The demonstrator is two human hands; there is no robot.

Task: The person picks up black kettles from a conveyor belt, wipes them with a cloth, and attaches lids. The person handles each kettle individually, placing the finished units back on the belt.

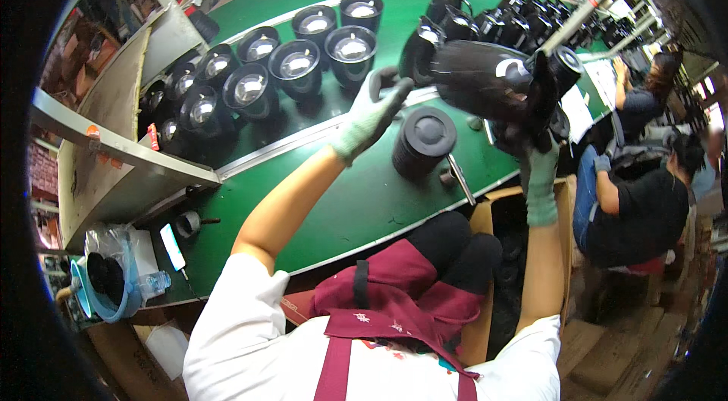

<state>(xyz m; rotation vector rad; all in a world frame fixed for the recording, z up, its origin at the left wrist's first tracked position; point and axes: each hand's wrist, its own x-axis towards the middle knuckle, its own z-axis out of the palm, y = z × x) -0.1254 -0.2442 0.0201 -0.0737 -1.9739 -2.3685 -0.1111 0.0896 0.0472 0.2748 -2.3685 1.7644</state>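
Observation:
My right hand (537, 162), in a pale green glove with dark fingers, grips a glossy black jug (478, 83) at its handle end. The jug is tipped onto its side above the green bench. My left hand (373, 111), gloved the same way, is raised with its fingers apart and holds nothing. Close to it stand several black open-topped vessels (294, 66) with shiny silvery insides. Between my hands, a stack of round black lid-like discs (426, 139) rests on the bench. A metal rod-shaped tool (459, 180) lies beside the stack, its kind unclear.
Several black jugs (516, 22) crowd the bench at the far right. An open cardboard box (565, 211) stands by my right forearm. A blue basin (130, 287) and a lit phone (173, 248) are at left. Two people (637, 204) sit at right.

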